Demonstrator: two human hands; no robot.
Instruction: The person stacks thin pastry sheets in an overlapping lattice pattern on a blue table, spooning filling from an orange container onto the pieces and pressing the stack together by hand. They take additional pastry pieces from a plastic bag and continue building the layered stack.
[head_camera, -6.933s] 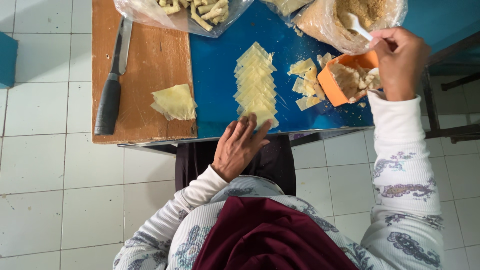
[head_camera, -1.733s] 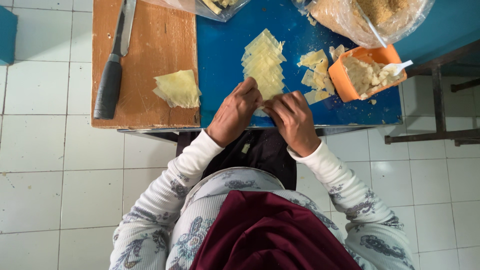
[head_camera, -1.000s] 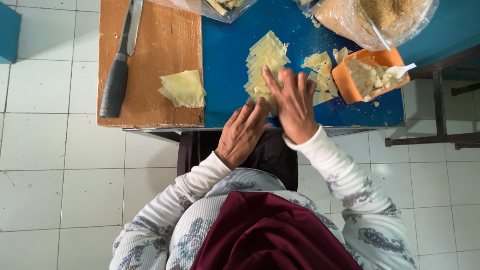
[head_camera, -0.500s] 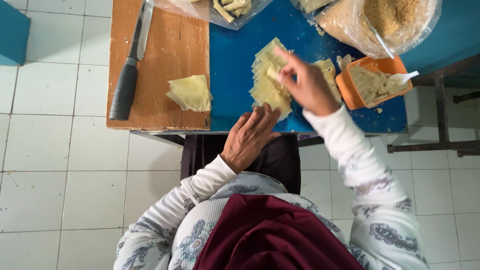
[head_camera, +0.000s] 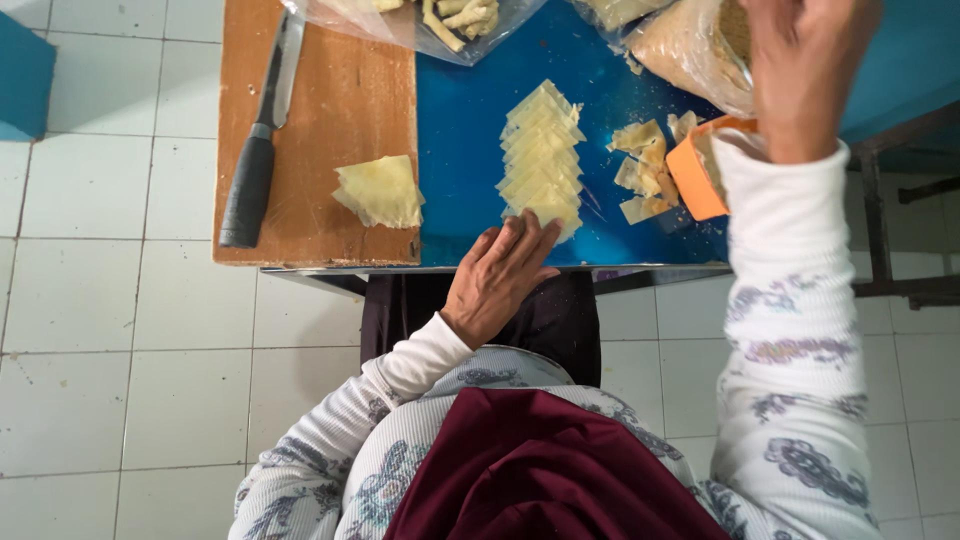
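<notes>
The left hand (head_camera: 505, 275) lies flat and empty, fingertips on the near end of the wrapper row (head_camera: 540, 155) at the surface (head_camera: 465, 150) edge. The right hand (head_camera: 805, 70) is raised over the orange tub (head_camera: 690, 175); its grip cannot be told. A nudge from the left hand could push wrappers off the edge. The right sleeve (head_camera: 770, 200) might tip the tub or brush the loose pieces (head_camera: 640, 170) beside it.

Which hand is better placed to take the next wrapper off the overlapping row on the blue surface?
Left. The left hand rests with its fingertips on the near end of the wrapper row. The right hand is raised far off, above the orange bowl.
</notes>
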